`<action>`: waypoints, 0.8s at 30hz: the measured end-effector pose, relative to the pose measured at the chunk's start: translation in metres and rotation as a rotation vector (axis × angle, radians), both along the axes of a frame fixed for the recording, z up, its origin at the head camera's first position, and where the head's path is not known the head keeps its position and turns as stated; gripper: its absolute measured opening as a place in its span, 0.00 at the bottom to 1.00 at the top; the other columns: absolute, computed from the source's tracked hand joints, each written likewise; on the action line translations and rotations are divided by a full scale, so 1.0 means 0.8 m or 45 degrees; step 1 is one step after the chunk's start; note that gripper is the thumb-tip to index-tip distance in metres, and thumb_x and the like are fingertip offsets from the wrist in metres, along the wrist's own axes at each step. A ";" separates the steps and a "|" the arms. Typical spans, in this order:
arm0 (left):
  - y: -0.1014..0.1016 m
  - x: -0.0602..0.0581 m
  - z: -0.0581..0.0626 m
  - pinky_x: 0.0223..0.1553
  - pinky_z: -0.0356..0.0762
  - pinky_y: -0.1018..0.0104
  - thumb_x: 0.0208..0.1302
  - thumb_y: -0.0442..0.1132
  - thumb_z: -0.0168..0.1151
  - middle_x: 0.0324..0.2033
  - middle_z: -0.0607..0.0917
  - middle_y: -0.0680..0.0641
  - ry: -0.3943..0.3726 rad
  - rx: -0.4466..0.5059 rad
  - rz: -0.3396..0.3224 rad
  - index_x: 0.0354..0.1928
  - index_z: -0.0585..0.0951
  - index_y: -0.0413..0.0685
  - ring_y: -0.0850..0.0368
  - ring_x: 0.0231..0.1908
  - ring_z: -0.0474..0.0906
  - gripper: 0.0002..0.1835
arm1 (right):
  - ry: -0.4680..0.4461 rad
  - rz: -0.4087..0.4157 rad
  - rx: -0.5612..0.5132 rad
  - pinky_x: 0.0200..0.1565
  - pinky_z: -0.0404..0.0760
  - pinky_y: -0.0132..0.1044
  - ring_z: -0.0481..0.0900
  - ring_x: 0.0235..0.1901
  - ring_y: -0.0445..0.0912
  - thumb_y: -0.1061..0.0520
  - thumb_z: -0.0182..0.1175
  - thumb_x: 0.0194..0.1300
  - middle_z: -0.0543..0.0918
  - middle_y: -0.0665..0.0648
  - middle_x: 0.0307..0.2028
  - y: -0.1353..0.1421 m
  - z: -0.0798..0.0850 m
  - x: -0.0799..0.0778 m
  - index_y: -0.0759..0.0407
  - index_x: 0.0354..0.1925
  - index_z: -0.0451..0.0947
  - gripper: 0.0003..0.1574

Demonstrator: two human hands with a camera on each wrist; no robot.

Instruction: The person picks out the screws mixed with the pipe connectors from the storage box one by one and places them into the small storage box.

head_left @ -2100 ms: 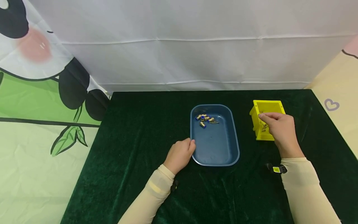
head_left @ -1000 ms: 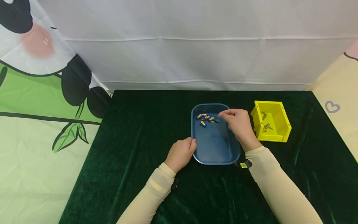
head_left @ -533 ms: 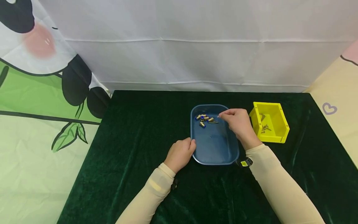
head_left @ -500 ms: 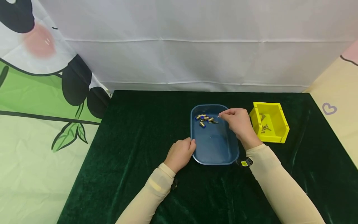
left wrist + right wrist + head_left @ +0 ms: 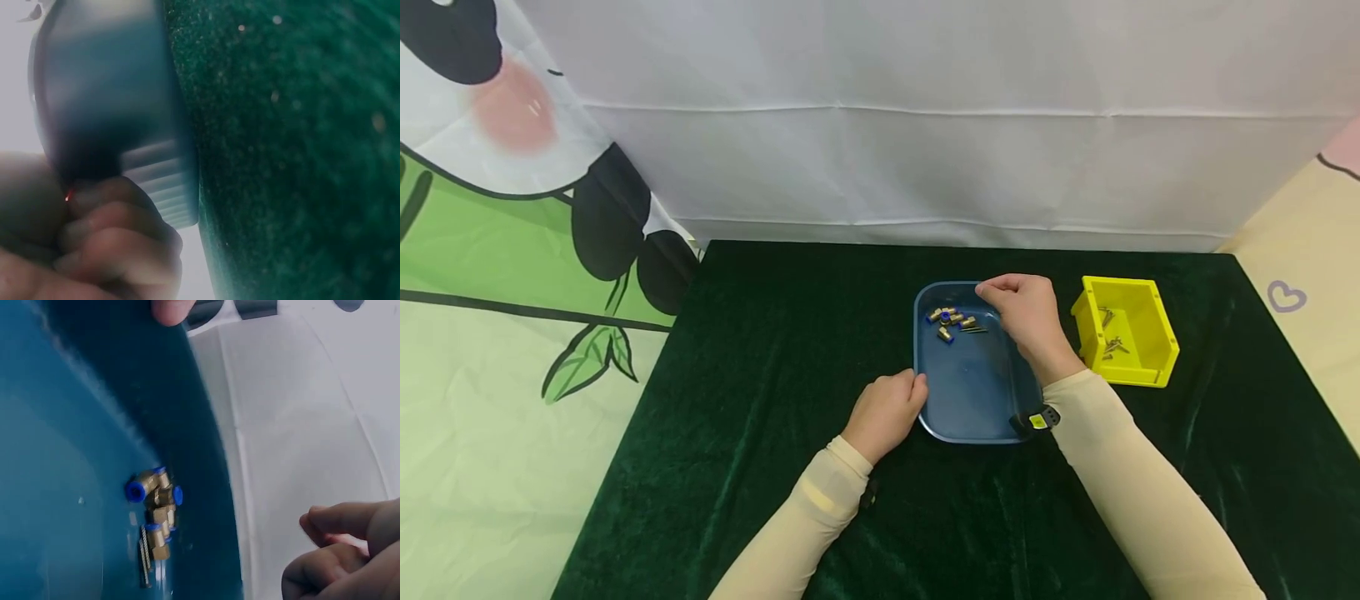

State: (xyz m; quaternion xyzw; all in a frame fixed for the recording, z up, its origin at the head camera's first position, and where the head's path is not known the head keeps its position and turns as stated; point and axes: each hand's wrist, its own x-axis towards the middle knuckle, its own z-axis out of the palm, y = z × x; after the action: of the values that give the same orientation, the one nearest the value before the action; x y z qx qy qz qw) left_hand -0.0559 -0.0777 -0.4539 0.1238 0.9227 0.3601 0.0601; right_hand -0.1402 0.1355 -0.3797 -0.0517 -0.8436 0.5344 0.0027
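Note:
My left hand (image 5: 887, 412) grips the left rim of a blue tray (image 5: 977, 417), its fingers curled under the edge in the left wrist view. Over the tray's far right part is my right hand (image 5: 1026, 317), thumb and fingertips drawn together, the other fingers curled. Nothing shows between those tips in the right wrist view, though something tiny could be hidden there. Inside the tray sits a cluster of brass push-in fittings (image 5: 159, 500) with blue ends. Thin screws (image 5: 145, 556) lie beside them.
To the right of the tray stands a yellow bin (image 5: 1135, 333) with several small screws (image 5: 1114, 345) along its left side. Dark green velvet cloth (image 5: 775, 333) covers the table. A white sheet (image 5: 925, 167) hangs behind it.
My right hand has moved from the yellow bin left to the tray, with a small glint at its fingertips half a second ago; since then it has shifted slightly up and left. My left hand stays.

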 end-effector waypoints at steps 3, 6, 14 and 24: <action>-0.001 0.000 -0.001 0.18 0.68 0.65 0.79 0.48 0.42 0.17 0.74 0.53 0.009 0.012 -0.009 0.25 0.73 0.54 0.60 0.16 0.72 0.21 | 0.034 0.014 0.018 0.36 0.72 0.40 0.74 0.36 0.52 0.48 0.62 0.70 0.81 0.57 0.32 -0.004 -0.006 -0.006 0.60 0.44 0.85 0.17; -0.001 0.000 -0.001 0.19 0.68 0.66 0.79 0.48 0.41 0.17 0.74 0.53 0.009 0.019 -0.019 0.25 0.73 0.54 0.60 0.16 0.72 0.21 | 0.029 0.011 0.038 0.39 0.71 0.42 0.73 0.38 0.52 0.48 0.62 0.70 0.82 0.59 0.37 -0.006 -0.012 -0.011 0.59 0.44 0.85 0.16; -0.001 -0.002 0.000 0.19 0.68 0.66 0.79 0.48 0.41 0.17 0.74 0.53 -0.003 0.028 -0.018 0.26 0.73 0.54 0.60 0.16 0.72 0.21 | -0.049 -0.018 0.005 0.45 0.71 0.43 0.72 0.44 0.51 0.48 0.60 0.72 0.81 0.58 0.46 -0.010 -0.026 -0.013 0.62 0.45 0.85 0.18; 0.000 -0.001 -0.002 0.19 0.69 0.66 0.80 0.48 0.39 0.18 0.74 0.53 -0.010 0.027 -0.026 0.27 0.73 0.54 0.60 0.16 0.72 0.21 | 0.105 0.016 0.308 0.30 0.71 0.40 0.75 0.31 0.50 0.54 0.59 0.71 0.86 0.61 0.35 -0.016 -0.042 -0.011 0.65 0.36 0.86 0.16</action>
State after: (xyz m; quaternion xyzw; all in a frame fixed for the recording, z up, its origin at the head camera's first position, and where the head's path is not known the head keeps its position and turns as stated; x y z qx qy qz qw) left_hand -0.0565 -0.0778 -0.4551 0.1326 0.9173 0.3697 0.0660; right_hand -0.1489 0.1227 -0.4131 -0.0238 -0.9015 0.4303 0.0404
